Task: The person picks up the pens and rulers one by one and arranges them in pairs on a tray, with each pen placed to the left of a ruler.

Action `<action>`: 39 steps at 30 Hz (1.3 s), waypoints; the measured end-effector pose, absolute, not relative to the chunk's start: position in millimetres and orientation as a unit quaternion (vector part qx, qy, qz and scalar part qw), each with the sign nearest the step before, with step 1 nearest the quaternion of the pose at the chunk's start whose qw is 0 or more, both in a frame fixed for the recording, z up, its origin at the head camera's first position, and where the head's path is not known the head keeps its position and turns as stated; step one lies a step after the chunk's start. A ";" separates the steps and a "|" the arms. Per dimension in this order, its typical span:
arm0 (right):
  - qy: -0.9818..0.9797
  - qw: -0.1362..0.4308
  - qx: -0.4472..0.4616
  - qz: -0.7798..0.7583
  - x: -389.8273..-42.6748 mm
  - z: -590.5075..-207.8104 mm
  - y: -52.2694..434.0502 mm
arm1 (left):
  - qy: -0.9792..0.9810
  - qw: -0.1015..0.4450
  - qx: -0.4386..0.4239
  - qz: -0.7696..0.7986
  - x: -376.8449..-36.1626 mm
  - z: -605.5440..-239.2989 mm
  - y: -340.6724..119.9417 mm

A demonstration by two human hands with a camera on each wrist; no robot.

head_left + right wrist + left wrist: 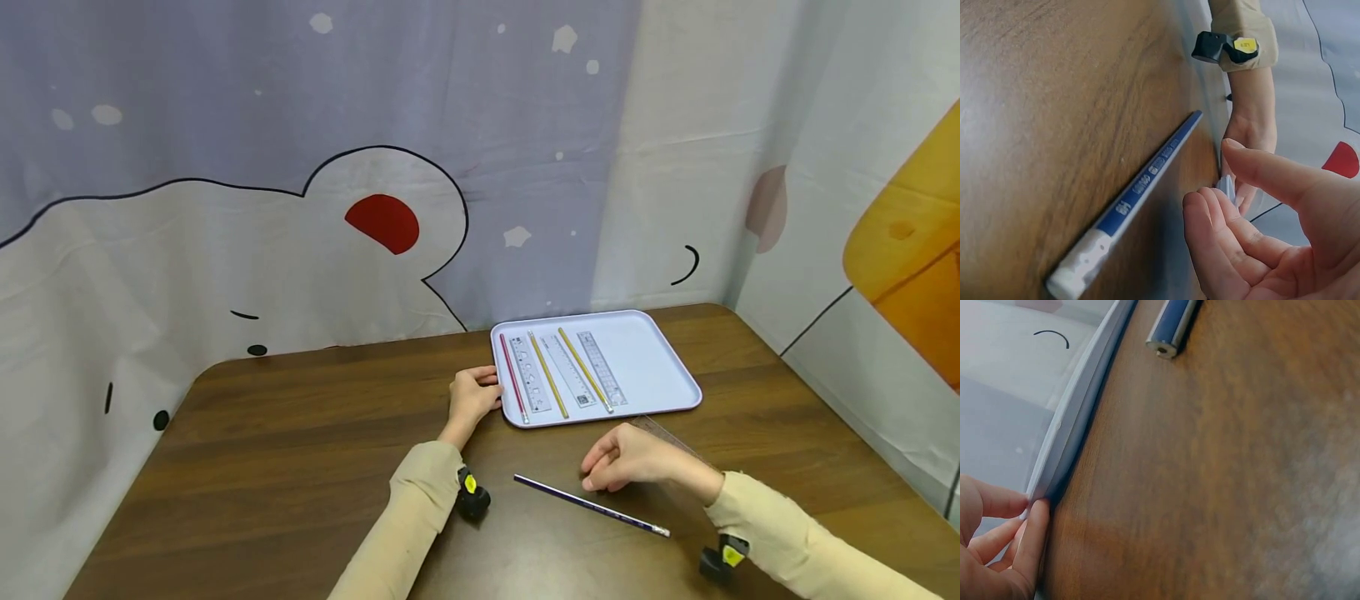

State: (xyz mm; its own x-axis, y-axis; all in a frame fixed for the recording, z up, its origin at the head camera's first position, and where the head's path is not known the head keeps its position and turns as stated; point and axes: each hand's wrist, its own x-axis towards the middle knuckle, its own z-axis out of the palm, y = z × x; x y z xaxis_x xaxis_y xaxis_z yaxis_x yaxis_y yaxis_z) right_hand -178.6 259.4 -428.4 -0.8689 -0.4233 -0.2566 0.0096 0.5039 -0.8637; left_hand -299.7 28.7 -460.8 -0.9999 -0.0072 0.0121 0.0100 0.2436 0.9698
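Observation:
My left hand (472, 396) holds the left rim of a white tray (667, 367); in the left wrist view, thumb and fingers (1029, 544) pinch its edge. Across the table in front lies a dark blue pencil (592, 505) with a white eraser end, lettered HB in the right wrist view. Just beyond that pencil hovers my right hand (630, 458), fingers loosely curved, thumb apart from them, nothing held. A transparent ruler (663, 433) lies on the table, partly hidden under the right hand and forearm.
Inside the tray, a red pencil (513, 377), two yellow pencils (548, 373) and three clear rulers (602, 367) lie side by side toward the left. The tray stands near the back edge of the wooden table (300, 450), before a printed curtain (525, 167).

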 end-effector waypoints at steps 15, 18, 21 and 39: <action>0.846 0.226 -0.152 -0.459 -176.2 -433.4 249.9 | -0.789 0.008 -0.004 -0.615 -300.5 -462.7 28.6; 0.846 0.224 -0.156 -0.458 -175.5 -434.1 248.0 | -0.789 0.008 -0.005 -0.615 -300.3 -462.2 28.7; 0.849 0.222 -0.157 -0.454 -174.9 -434.7 246.3 | -0.789 0.007 -0.004 -0.615 -300.4 -462.0 28.7; 0.894 0.170 -0.169 -0.378 -169.0 -431.5 237.3 | -0.788 0.010 -0.009 -0.616 -301.4 -462.8 29.0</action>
State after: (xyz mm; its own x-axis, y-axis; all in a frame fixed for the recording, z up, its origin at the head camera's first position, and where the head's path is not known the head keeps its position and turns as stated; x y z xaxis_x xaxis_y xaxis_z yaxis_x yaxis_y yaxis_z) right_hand -169.0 237.3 -431.5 -0.8849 -0.4308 -0.1769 -0.1731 0.6569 -0.7338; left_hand -301.4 29.0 -462.8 -0.9997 0.0019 0.0260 0.0257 0.2415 0.9701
